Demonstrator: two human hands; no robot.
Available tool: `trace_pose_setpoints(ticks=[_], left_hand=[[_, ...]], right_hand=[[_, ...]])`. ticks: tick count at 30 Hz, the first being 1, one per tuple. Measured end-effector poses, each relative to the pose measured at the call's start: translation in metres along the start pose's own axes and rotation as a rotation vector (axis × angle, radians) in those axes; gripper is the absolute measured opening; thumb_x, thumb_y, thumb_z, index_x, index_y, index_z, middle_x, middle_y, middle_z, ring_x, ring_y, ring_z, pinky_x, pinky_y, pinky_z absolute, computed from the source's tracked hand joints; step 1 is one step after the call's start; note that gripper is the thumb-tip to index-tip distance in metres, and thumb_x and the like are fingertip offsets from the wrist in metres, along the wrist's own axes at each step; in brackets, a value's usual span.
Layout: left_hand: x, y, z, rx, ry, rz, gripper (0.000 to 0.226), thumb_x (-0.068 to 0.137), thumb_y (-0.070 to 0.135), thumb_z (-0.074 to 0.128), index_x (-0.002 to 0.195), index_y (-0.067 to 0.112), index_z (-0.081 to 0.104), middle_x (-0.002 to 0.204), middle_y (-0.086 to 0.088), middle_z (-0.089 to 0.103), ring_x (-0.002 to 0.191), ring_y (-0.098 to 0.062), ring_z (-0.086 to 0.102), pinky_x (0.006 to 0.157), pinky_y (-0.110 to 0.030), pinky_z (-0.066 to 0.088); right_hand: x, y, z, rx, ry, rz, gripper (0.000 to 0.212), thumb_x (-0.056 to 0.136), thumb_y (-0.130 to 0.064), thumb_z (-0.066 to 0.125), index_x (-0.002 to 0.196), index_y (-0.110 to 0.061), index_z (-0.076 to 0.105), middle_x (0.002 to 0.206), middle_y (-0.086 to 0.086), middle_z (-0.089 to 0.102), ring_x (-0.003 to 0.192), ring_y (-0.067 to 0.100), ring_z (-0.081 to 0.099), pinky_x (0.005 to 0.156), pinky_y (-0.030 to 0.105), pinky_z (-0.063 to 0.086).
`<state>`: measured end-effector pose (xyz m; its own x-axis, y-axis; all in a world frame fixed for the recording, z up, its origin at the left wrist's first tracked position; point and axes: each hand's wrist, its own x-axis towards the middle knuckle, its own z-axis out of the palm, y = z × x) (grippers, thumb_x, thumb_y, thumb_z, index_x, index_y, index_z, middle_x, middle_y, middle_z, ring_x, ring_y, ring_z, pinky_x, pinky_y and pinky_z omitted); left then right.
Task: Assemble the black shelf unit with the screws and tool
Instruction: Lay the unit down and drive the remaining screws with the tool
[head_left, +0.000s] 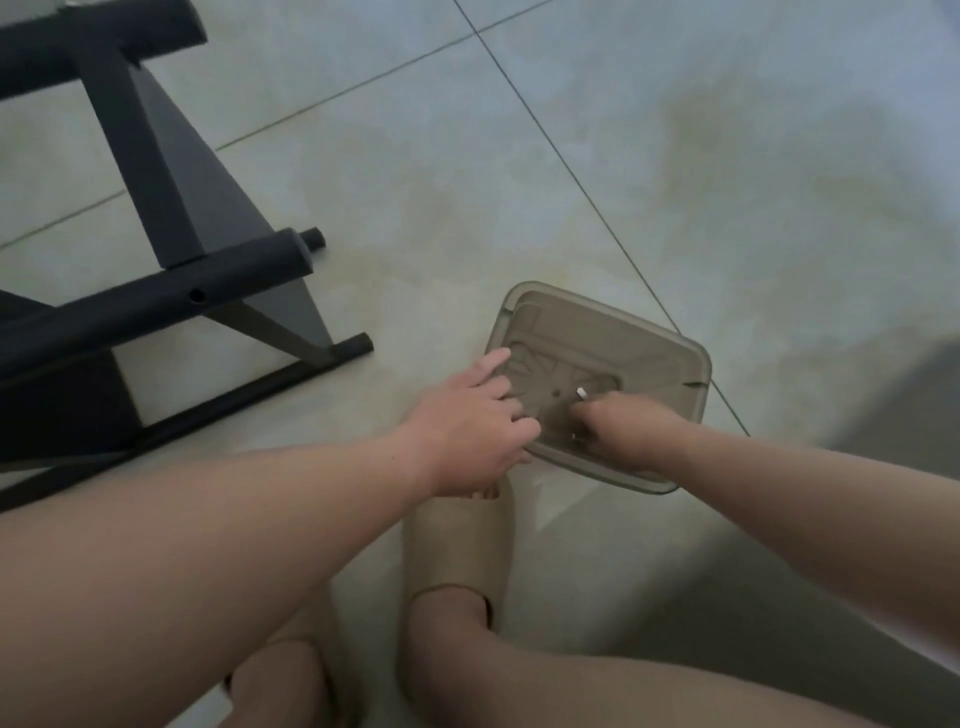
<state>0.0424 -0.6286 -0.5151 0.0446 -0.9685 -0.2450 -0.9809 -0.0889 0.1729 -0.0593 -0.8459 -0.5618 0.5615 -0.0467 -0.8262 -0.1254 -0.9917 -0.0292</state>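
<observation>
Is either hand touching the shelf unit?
No, the left hand rests on the tray, the right hand pinches a white part there, away from the shelf unit.

Black shelf frame (130, 291), translucent grey-brown tray (670, 364), beige slipper (457, 545), pale greenish floor tiles (675, 156)

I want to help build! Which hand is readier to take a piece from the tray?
Probably the right hand: it pinches a small white piece in the tray; the left hand only rests its fingers there.
</observation>
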Motion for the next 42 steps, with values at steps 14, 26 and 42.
trace_pose_setpoints(ticks=[14, 26, 42], left_hand=[[0.012, 0.004, -0.008, 0.069, -0.183, -0.027, 0.034, 0.106, 0.046, 0.035, 0.115, 0.022, 0.058, 0.114, -0.002, 0.068, 0.116, -0.028, 0.056, 0.125, -0.046, -0.003], [-0.042, -0.018, -0.131, -0.062, 0.079, -0.095, 0.032, 0.105, 0.039, 0.034, 0.114, 0.018, 0.057, 0.11, -0.002, 0.062, 0.1, -0.028, 0.061, 0.075, -0.038, 0.05], [-0.219, -0.055, -0.189, -0.6, -0.135, -1.039, 0.054, 0.097, 0.046, 0.055, 0.142, 0.016, 0.047, 0.14, -0.008, 0.054, 0.124, -0.03, 0.053, 0.104, -0.04, 0.042]], right_hand=[[-0.004, -0.006, -0.015, 0.17, -0.119, 0.031, 0.009, 0.091, -0.017, 0.06, 0.098, -0.019, 0.064, 0.098, 0.003, 0.063, 0.098, 0.027, 0.062, 0.071, 0.026, 0.041], [-0.11, -0.016, -0.129, 0.706, 0.46, 0.031, 0.028, 0.086, -0.003, 0.061, 0.101, -0.026, 0.067, 0.078, 0.002, 0.068, 0.055, 0.002, 0.053, 0.051, 0.015, 0.039], [-0.235, -0.173, -0.196, 0.925, 0.751, -0.223, 0.013, 0.084, -0.005, 0.065, 0.077, -0.015, 0.064, 0.072, 0.009, 0.069, 0.057, 0.011, 0.055, 0.055, 0.023, 0.044]])
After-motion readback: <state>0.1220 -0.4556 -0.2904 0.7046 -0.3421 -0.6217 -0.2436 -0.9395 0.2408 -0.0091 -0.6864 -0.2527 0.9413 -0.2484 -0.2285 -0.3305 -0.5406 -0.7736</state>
